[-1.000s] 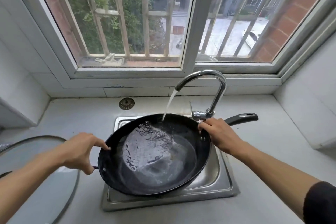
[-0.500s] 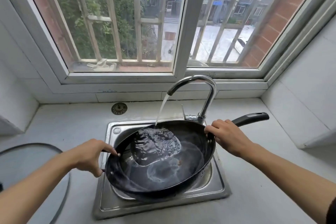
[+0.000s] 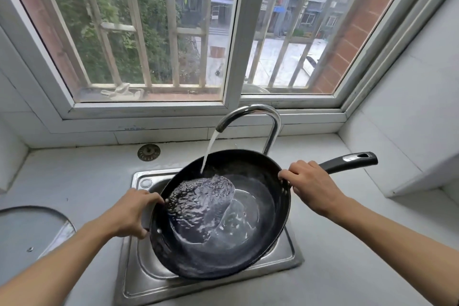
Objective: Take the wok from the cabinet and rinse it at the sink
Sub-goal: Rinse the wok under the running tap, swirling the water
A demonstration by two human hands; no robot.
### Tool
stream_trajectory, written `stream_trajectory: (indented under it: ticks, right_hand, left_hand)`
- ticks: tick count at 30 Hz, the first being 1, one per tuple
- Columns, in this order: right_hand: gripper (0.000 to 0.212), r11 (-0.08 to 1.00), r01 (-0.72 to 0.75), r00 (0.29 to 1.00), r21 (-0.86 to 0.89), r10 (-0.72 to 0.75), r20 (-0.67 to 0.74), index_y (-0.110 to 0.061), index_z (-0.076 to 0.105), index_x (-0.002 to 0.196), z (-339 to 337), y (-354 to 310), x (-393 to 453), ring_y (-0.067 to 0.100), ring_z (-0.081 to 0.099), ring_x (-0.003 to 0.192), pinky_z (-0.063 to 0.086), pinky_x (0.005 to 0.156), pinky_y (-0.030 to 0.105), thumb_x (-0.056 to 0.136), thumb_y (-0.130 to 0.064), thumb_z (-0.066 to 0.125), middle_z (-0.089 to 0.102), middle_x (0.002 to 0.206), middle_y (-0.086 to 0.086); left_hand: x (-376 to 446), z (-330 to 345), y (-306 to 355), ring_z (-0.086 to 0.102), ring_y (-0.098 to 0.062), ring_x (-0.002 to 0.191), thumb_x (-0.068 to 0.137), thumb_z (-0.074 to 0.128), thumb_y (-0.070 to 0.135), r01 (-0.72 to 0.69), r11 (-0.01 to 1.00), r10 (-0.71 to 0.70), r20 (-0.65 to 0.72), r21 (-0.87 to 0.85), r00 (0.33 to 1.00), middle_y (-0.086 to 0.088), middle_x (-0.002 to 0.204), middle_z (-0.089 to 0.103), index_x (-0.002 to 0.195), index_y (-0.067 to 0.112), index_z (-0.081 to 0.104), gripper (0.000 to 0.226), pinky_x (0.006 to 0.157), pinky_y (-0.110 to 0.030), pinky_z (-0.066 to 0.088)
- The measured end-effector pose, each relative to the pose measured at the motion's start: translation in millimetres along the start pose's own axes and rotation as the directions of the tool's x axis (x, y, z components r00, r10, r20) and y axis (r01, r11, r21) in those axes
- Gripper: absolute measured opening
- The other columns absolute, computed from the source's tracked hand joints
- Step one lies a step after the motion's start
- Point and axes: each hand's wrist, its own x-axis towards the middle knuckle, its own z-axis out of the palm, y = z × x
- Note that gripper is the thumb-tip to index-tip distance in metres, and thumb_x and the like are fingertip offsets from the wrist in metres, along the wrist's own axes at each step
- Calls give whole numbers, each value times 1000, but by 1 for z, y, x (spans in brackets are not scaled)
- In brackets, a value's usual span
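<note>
One wok [image 3: 248, 251] over one sink [image 3: 139, 278]; left hand [image 3: 129, 213] and right hand [image 3: 310, 186] fingers [image 3: 288, 174] clasp its opposite rims.

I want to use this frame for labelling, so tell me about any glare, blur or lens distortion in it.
Head view: wide-angle bending bows the window frame and wall edges; daylight from the window glints on the faucet, the sink rim and the water in the wok; both hands, left and right, look sharp.
</note>
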Motion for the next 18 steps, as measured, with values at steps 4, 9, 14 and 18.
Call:
stream_trajectory:
  ticks: [4, 9, 14, 18]
  right_hand:
    - [50, 999, -13, 1000, -41, 13, -5, -22, 63, 102, 4, -2, -7, 25, 56, 72, 44, 60, 35, 61, 6, 72, 58, 79, 0]
    - [51, 997, -62, 997, -38, 63, 40, -23, 61, 104, 5, 0, -19, 25, 55, 74, 44, 58, 36, 63, 6, 71, 58, 82, -1]
    - [48, 993, -106, 991, 45, 102, 92, -19, 59, 106, 8, 2, -25, 26, 52, 78, 48, 59, 38, 68, 9, 64, 56, 86, 1]
    - [46, 987, -123, 987, 102, 111, 115, -18, 56, 111, 18, 2, -24, 26, 48, 83, 48, 68, 40, 73, 8, 57, 53, 91, 1]
  left_hand:
    - [5, -2, 2, 35, -13, 108, 46, 76, 46, 5, 1000, -4, -66, 25, 998, 10, 120, 48, 129, 45, 48, 88, 94, -30, 42]
    - [9, -6, 9, 33, -16, 113, 46, 78, 44, -23, 998, 33, -159, 65, 987, 6, 121, 43, 130, 42, 48, 89, 96, -27, 40]
    - [12, -10, 16, 40, -23, 109, 43, 84, 39, -10, 995, 33, -237, 99, 971, 0, 117, 43, 128, 33, 53, 91, 89, -33, 46]
    - [9, -14, 13, 45, -25, 100, 40, 86, 33, -19, 997, 40, -277, 78, 960, -3, 114, 43, 124, 28, 56, 89, 81, -36, 50]
